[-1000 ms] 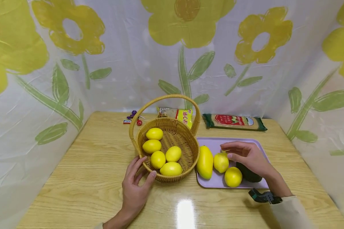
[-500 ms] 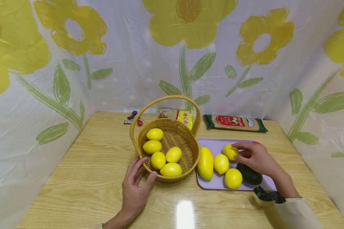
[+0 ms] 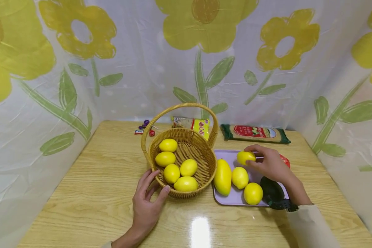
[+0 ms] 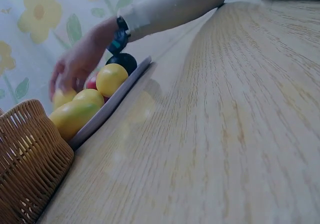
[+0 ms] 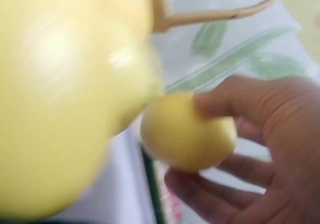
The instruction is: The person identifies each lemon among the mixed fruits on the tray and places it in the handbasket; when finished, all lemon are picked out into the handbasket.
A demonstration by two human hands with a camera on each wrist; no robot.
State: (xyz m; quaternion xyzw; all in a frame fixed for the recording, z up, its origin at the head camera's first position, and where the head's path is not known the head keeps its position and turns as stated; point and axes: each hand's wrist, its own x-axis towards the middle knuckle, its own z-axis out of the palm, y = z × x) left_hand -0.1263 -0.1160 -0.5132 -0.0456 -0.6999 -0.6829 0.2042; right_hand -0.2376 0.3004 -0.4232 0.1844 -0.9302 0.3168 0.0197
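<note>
My right hand [image 3: 265, 162] grips a yellow lemon [image 3: 246, 157] just above the far part of the lilac tray [image 3: 227, 154]; the right wrist view shows fingers curled round that lemon [image 5: 186, 132]. The tray also holds a long yellow mango [image 3: 222, 176], two more lemons [image 3: 240, 177] [image 3: 253, 193], a dark avocado [image 3: 271, 190] and a red fruit [image 3: 285, 161] mostly hidden by my hand. My left hand [image 3: 146, 200] rests with relaxed fingers against the near wall of the wicker basket [image 3: 201, 151], which holds several lemons [image 3: 172, 173].
Two food packets [image 3: 254, 133] [image 3: 193, 124] and some small wrapped sweets [image 3: 144, 128] lie along the table's far edge. A flower-print plastic sheet walls the table on three sides. Bare wood shows at the left and along the front.
My right hand moved from the middle lemons to the far part of the tray, closed on a lemon there and lifted it slightly. The left hand has stayed against the basket.
</note>
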